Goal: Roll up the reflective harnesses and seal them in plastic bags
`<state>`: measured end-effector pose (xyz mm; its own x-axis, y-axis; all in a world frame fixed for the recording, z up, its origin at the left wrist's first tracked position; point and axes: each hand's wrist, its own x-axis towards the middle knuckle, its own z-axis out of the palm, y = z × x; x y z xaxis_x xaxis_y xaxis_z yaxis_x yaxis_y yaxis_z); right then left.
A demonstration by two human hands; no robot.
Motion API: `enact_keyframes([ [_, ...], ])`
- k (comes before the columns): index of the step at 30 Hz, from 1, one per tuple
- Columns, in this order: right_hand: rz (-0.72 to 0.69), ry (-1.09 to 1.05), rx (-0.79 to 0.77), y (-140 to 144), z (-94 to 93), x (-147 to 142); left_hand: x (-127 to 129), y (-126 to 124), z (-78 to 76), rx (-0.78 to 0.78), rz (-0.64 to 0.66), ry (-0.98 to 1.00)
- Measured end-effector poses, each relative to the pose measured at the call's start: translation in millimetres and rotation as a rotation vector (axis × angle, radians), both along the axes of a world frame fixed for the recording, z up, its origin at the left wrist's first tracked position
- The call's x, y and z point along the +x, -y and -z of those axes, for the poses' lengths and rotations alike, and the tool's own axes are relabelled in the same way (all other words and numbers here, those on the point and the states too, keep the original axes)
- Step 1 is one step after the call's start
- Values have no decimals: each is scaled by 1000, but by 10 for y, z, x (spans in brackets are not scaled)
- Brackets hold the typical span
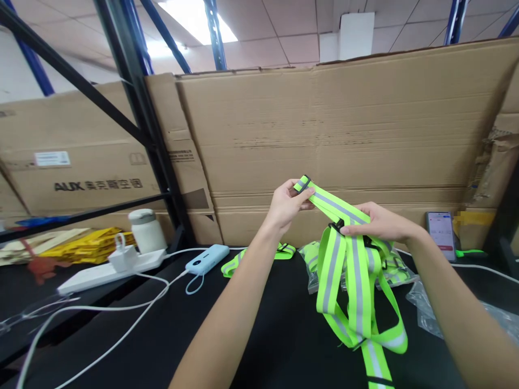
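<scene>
A neon-green reflective harness [357, 281] with grey stripes and black buckles hangs in loops over the black table. My left hand [288, 204] pinches one strap end near its black slider. Farther along the same strap, my right hand [379, 222] grips the gathered bands beside a black buckle. Between the two hands the strap runs fairly straight, sloping down to the right. The lowest part of the harness drops out of the bottom of the view. Behind it, partly covered, lie green straps in clear plastic bags [312, 259].
Another green strap [233, 265] lies behind my left forearm, near a light-blue power bank [207, 258] with a cable. A white power strip [109, 275] and a white cup [146, 231] are at left. A phone [441, 235] leans against the cardboard wall [344, 135]; clear plastic bags [425, 305] lie right.
</scene>
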<state>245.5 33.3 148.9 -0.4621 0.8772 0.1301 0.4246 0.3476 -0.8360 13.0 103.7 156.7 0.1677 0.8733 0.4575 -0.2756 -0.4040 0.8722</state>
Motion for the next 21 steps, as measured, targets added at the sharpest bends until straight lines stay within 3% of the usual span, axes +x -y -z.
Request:
enact_keyframes([
  [8,37,12,75,30,-73,54,-18,-16,9,-46,-78,-177],
  [10,36,-58,106,60,-95,41,-23,5,13,-116,55,-258],
  [15,88,-152,224,173,-167,12,13,90,99,-278,531,-511],
  [21,146,-119,326,220,-221,18,200,340,157,-3,787,-732],
])
